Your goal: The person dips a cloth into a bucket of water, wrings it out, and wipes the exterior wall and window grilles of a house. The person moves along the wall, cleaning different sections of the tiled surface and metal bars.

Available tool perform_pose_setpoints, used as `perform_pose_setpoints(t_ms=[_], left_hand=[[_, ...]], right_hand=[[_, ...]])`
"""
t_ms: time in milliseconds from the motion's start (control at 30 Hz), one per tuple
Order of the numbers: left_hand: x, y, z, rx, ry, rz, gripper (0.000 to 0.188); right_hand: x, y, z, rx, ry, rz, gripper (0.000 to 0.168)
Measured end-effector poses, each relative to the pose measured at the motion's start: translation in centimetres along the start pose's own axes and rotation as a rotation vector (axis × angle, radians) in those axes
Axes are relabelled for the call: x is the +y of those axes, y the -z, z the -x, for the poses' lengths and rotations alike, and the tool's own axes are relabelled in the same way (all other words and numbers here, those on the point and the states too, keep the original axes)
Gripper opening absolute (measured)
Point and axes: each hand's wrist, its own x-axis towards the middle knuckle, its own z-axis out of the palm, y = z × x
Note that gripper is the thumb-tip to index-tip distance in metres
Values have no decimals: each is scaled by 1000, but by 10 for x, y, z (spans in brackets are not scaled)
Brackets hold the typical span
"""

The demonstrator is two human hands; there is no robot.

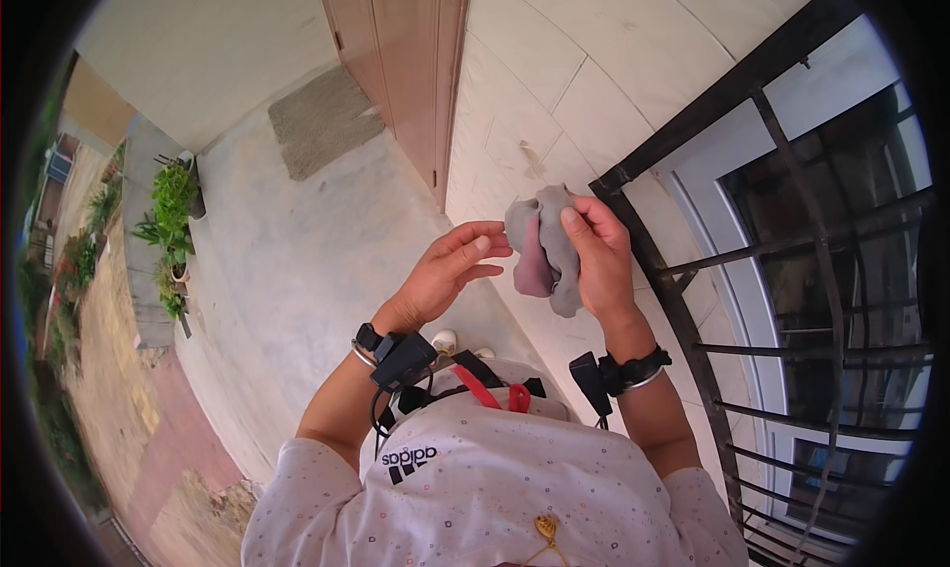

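A crumpled grey cloth with a mauve fold showing at its left side is bunched up in front of the tiled wall. My right hand grips its right edge, thumb on the near face and the fingers mostly behind. To its left is my left hand, fingers apart and holding nothing. Its fingertips come right up to the cloth's left edge; whether they touch it I cannot tell. Each wrist carries a black strap with a small black device and a metal bangle.
Close on the right, a black metal window grille juts out before a glazed window. A brown door stands ahead, with a grey doormat on the concrete floor. Potted plants line the floor's left edge.
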Motion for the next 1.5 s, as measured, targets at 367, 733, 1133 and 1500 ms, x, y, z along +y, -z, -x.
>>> perform_pose_setpoints(t_ms=[367, 733, 1133, 1500], left_hand=[[-7, 29, -6, 274, 8, -68, 15], [-19, 46, 16, 328, 83, -84, 27], [-43, 12, -21, -130, -127, -577, 31], [-37, 23, -12, -288, -277, -1064, 39]], right_hand=[[-2, 17, -2, 78, -79, -301, 15], [-6, 0, -8, -38, -141, -264, 14], [-26, -36, 9, -258, -200, -237, 22], [0, 47, 29, -18, -85, -13, 15]])
